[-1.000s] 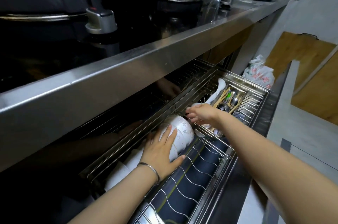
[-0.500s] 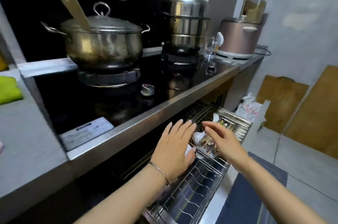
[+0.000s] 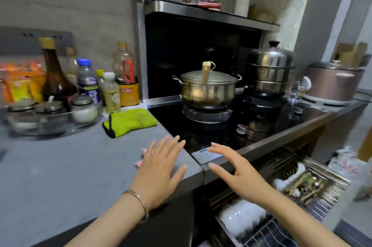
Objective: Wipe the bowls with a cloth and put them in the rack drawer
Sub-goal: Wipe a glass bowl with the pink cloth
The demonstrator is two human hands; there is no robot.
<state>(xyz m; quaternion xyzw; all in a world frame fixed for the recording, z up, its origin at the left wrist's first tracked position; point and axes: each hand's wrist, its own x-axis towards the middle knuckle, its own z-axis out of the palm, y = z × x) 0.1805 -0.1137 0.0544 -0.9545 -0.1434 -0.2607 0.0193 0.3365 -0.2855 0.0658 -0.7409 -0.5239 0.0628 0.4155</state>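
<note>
White bowls (image 3: 241,219) lie stacked on their sides low in the middle of the frame. They sit in the near end of the rack drawer (image 3: 330,172), which stands pulled out under the stove (image 3: 173,123). Cutlery (image 3: 302,184) fills the far end of that drawer.

Your left hand (image 3: 159,170) is over the front edge of the grey counter (image 3: 60,166), and your right hand (image 3: 237,174) is just beside it, above the corner of the stove. Both grips are open, with the fingers spread and nothing in them. Whether either palm touches the surface cannot be told.

The green cloth (image 3: 128,121) lies folded on the counter left of centre, between the bottles (image 3: 109,93) and the stove, well apart from both hands. No unwiped bowl shows on the counter.

You appear to be between bowls, or finished with them. If another bowl is to be done, take the cloth in one hand first and bring the bowl to it. Keep your sleeve and the cloth away from the pot (image 3: 207,89) on its burner. Wipe inside and out, then set the bowl on edge against the ones already stacked. If none remain, push the drawer in from its front rim, slowly enough that the stack does not shift.
</note>
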